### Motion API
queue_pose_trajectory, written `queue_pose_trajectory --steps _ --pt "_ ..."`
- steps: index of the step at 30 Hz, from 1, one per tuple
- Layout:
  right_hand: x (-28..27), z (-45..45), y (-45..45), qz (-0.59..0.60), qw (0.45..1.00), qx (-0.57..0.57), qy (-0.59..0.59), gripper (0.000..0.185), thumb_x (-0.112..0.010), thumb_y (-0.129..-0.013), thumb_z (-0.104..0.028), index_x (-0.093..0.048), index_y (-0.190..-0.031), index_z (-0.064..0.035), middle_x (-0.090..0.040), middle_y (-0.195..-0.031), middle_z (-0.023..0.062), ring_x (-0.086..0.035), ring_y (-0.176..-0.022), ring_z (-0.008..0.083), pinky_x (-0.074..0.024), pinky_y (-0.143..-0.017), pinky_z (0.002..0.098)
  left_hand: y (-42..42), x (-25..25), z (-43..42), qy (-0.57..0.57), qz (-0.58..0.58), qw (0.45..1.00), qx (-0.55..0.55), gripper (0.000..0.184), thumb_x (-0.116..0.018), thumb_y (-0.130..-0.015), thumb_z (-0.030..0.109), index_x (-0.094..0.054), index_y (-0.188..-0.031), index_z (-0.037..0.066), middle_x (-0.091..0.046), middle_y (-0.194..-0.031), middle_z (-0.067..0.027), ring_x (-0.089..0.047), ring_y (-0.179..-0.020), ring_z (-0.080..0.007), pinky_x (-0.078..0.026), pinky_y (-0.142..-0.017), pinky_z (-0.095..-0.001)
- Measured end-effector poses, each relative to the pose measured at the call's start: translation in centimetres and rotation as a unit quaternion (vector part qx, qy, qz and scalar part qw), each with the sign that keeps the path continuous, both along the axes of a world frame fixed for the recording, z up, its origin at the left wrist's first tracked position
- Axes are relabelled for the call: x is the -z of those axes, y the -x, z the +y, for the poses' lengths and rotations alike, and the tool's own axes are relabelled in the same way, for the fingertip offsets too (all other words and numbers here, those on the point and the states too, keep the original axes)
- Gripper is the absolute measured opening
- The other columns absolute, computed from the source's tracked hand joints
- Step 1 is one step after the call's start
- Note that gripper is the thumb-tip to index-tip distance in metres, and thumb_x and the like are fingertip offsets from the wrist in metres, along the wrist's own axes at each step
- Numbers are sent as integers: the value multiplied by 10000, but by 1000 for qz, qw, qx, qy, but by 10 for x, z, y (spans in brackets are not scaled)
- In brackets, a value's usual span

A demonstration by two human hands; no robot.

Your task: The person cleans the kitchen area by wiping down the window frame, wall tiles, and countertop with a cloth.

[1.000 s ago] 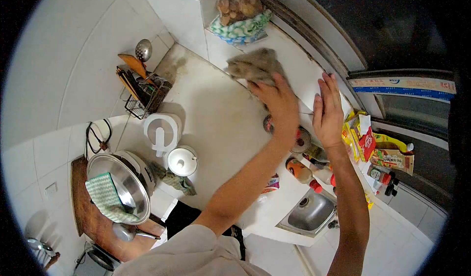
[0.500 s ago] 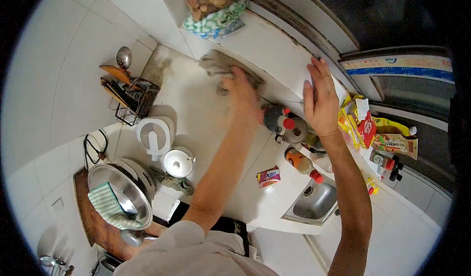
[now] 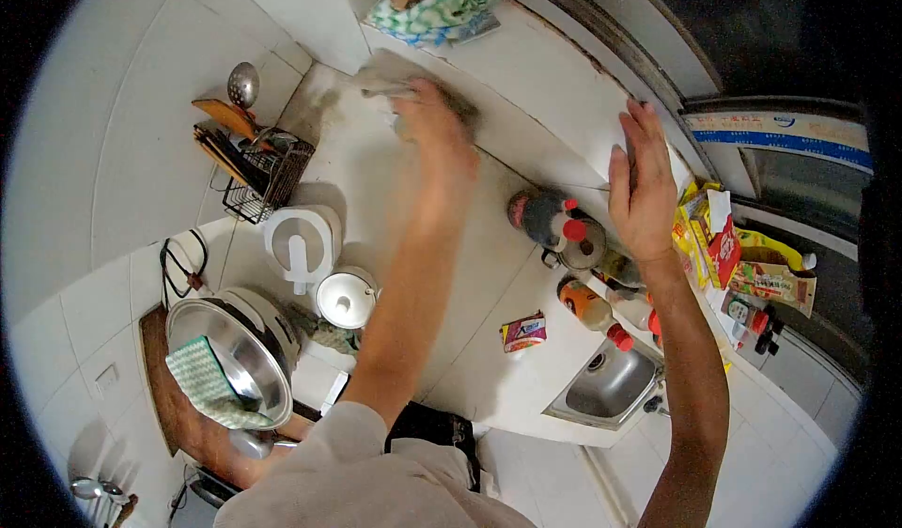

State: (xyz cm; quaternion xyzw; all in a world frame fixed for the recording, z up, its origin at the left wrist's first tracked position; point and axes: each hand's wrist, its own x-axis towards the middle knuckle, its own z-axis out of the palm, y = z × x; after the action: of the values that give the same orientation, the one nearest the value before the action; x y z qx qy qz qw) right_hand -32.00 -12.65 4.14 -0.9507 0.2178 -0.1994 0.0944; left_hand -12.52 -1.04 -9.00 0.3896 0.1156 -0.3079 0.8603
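My left hand [image 3: 427, 115] reaches to the far back corner of the white counter [image 3: 376, 166], slightly blurred. A greyish cloth [image 3: 387, 89] shows at its fingertips, pressed against the surface by the low wall; most of it is hidden under the hand. My right hand [image 3: 646, 185] is open, its fingers stretched out, resting against the white window ledge [image 3: 564, 96]. Below that hand stand a dark bottle with a red cap [image 3: 540, 218], a lidded pot [image 3: 584, 246] and an orange-labelled bottle [image 3: 587, 304].
To the left are a wire utensil rack [image 3: 272, 176], a white plastic container [image 3: 301, 241], a white lidded pot [image 3: 346, 300] and a steel bowl [image 3: 225, 349] with a checked cloth. A small purple packet [image 3: 523, 332] lies near the sink [image 3: 611, 382]. Food packets [image 3: 709, 232] crowd the ledge at right.
My left hand and the cloth have shifted left and farther back along the wall. The right hand stays open at the ledge. The whole view has turned slightly.
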Motion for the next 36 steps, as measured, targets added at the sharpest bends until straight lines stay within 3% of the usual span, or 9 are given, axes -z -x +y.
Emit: queue_pose_trajectory --steps 4,7,8,11,18,21,25,31,36 --pt "1 0 1 8 1000 -3 -2 371 -544 -1023 -109 -588 -1363 33 -541 -1512 206 -447 -1460 414 -353 -1212 477 116 -89 -16 -293 -206 933 45 777 -472 -1111 299 -30 -1618 -89 -105 -1713 -250 -132 -1577 -407 -114 -1287 -447" --pt "-1 2 0 -6 1000 0 -25 370 -547 -1023 -118 -592 -1359 30 -545 -1508 209 -449 -1459 410 -352 -1213 477 98 -99 -15 -259 -292 920 11 690 -491 -1073 115 -105 -1595 -120 126 -1696 -306 62 -1589 -443 -45 -1283 -483" --pt "-2 2 1 -6 1000 -3 -19 372 -554 -1020 -119 -593 -1360 27 -547 -1505 209 -454 -1454 411 -358 -1209 476 103 -82 -20 -301 -342 890 -34 642 -498 -1063 99 -175 -1564 -136 -17 -1687 -335 -63 -1580 -455 -73 -1280 -473" --pt "-1 -1 2 -12 1000 -5 -11 380 -576 -1007 -123 -595 -1360 19 -554 -1497 208 -476 -1434 413 -382 -1193 471 92 -51 0 -207 -237 949 -28 621 -537 -1040 86 -238 -1533 -144 -198 -1643 -339 -219 -1531 -451 -117 -1270 -474" --pt "10 -6 9 -51 998 -18 -11 364 -629 -975 -127 -609 -1310 13 -584 -1450 211 -549 -1345 419 -445 -1141 476 8 11 -4 -340 -348 850 -201 560 -597 -994 66 -352 -1480 -65 -494 -1438 -255 -504 -1298 -381 -342 -1166 -457" --pt "9 -7 11 -59 998 -14 -4 348 -642 -969 -147 -612 -1281 5 -591 -1431 210 -563 -1324 414 -457 -1130 472 -31 10 4 -136 -142 968 -159 615 -619 -993 76 -311 -1509 -57 -525 -1400 -229 -542 -1238 -371 -376 -1141 -451" --pt "12 -8 8 -59 998 -11 3 353 -640 -969 -150 -610 -1287 -1 -582 -1444 209 -559 -1327 416 -459 -1128 470 6 22 7 -254 -322 906 -102 522 -588 -1011 48 -334 -1462 -19 -521 -1397 -209 -508 -1276 -307 -368 -1133 -410" --pt "7 -7 8 -51 999 -13 -7 362 -633 -963 -147 -614 -1295 -2 -577 -1451 211 -553 -1327 432 -456 -1127 482 60 -9 2 -221 -291 928 -71 449 -568 -1050 64 -365 -1450 43 -522 -1410 -137 -521 -1249 -249 -448 -1071 -411" --pt "2 -5 5 -35 999 -3 -9 368 -613 -973 -114 -610 -1320 8 -576 -1466 197 -540 -1361 417 -439 -1143 467 88 -75 7 -81 44 995 -49 396 -544 -1075 123 -392 -1437 70 -530 -1407 -89 -549 -1253 -272 -467 -1083 -442"
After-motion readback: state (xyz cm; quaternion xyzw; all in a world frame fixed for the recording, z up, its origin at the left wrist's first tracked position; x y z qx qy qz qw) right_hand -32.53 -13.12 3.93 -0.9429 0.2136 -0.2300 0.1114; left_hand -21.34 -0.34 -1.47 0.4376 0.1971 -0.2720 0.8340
